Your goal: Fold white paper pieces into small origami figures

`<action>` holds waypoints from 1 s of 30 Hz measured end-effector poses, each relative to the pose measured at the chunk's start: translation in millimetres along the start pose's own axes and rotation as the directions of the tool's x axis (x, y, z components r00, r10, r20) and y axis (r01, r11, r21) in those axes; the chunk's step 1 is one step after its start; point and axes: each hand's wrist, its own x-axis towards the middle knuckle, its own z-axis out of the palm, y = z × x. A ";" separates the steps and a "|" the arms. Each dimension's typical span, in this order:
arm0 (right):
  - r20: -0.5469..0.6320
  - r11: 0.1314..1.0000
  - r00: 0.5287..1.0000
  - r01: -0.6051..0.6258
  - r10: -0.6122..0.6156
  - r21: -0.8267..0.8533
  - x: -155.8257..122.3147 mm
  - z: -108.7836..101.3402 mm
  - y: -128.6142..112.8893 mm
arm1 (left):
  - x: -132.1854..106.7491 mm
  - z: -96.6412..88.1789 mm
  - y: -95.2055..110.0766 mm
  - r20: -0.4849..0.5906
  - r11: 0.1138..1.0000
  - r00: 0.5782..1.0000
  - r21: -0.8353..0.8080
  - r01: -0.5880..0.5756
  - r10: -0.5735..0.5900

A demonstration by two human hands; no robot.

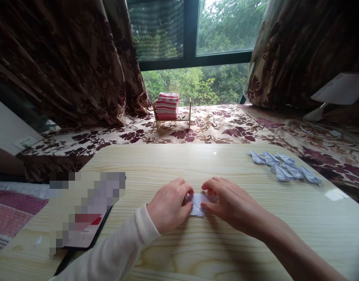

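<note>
A small piece of pale blue-white paper (198, 204) lies on the light wooden table (173, 164), partly folded. My left hand (170, 205) has its fingers curled and pinches the paper's left edge. From the other side my right hand (226, 203) presses and pinches the right edge with bent fingers. Both hands rest on the tabletop, almost touching each other over the paper. Most of the paper is hidden under my fingers.
Several folded paper figures (285, 167) lie in a group at the table's far right. A dark flat object with a blurred area (86, 218) sits at the left. Beyond the table, a small wooden rack holding folded striped cloths (167, 106) stands on a floral cover before the window.
</note>
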 end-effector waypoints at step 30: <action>-0.112 0.574 0.991 0.046 0.080 0.818 1.0 10.1 -15.7 | -2.0 -4.1 8.3 0.086 0.367 0.943 -0.907 0.208 -0.322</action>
